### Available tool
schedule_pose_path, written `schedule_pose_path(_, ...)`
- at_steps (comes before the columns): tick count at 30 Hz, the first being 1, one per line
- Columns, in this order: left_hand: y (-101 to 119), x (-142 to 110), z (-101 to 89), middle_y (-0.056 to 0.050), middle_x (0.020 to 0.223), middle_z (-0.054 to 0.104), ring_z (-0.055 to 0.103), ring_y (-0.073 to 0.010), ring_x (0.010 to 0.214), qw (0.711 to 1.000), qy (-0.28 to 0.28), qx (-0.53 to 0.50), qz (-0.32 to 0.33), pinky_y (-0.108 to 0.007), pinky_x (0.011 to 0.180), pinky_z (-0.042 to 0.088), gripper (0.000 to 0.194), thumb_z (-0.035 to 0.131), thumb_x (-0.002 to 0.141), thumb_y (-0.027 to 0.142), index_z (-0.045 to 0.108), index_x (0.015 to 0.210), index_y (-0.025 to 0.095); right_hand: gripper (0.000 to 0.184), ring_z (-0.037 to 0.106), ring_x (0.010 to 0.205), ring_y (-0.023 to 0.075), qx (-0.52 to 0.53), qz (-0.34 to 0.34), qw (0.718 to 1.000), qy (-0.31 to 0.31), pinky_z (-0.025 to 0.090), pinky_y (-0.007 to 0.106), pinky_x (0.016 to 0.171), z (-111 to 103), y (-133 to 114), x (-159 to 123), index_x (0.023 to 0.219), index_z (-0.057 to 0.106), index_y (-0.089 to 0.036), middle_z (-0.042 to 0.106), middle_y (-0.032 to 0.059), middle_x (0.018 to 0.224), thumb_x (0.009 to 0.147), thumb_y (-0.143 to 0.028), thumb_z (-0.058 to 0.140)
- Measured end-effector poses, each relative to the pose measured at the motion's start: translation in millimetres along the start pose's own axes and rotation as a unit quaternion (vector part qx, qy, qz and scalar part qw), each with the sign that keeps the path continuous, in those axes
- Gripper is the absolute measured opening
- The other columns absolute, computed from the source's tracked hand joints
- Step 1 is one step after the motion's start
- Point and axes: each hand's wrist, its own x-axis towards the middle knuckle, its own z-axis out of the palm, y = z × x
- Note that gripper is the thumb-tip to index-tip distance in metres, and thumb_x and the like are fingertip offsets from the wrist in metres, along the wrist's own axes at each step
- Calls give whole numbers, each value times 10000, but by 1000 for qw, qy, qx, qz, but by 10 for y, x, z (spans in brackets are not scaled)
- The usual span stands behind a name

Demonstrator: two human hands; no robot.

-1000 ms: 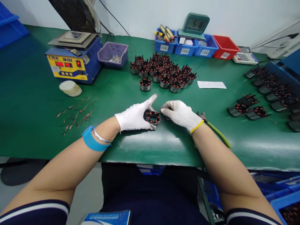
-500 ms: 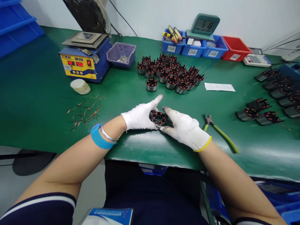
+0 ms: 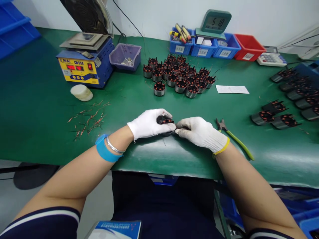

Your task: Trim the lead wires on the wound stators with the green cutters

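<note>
My left hand (image 3: 149,123), in a white glove, is closed round a small motor stator (image 3: 167,121) with copper windings and a black inner frame. Its fingers and thumb cover much of the stator, which sits low over the green table. At the stator's right side my right hand (image 3: 200,133), gloved in white with a yellow cuff, pinches thumb and forefinger together. What lies between those fingertips is too small to make out. A thin wire end shows just below the stator. Right of my right hand lie green-handled cutting pliers (image 3: 221,124).
Several finished-looking stators (image 3: 180,85) stand grouped behind my hands, and more stators (image 3: 285,122) at right. Copper wire scraps (image 3: 89,121) and a round white block (image 3: 81,92) lie left, before a blue-yellow CM 558 unit (image 3: 79,71). Bins (image 3: 180,49) line the wall.
My left hand has turned and closed over the stator, tilting it. My right fingers have gone from spread around its side to a pinch at its right edge.
</note>
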Motion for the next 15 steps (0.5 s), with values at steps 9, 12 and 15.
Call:
schedule_pose_path(9, -153, 79, -192, -85, 896, 715, 668, -284, 892, 965, 113, 228, -64, -427, 817, 519, 186, 580, 813, 327, 689, 848, 181, 215, 512, 526, 106, 41, 46, 998, -24, 333, 227, 523, -13, -39, -1, 843, 726, -220, 643, -33, 632, 827, -364, 567)
schedule_pose_path(12, -103, 32, -292, -116, 1026, 686, 635, -325, 1022, 921, 196, 330, -63, -480, 900, 490, 186, 572, 814, 276, 688, 922, 178, 217, 499, 525, 107, 39, 44, 998, -27, 324, 229, 517, -16, -49, 1, 808, 709, -209, 629, -30, 624, 827, -363, 558)
schedule_pose_path(15, 1, -64, -193, -97, 1208, 644, 604, -255, 1126, 940, 245, 221, 84, -401, 994, 471, 325, 577, 842, 337, 629, 1122, 181, 214, 485, 535, 108, 30, 30, 999, -25, 311, 230, 515, -20, -59, 1, 757, 678, -198, 609, -30, 616, 832, -347, 542)
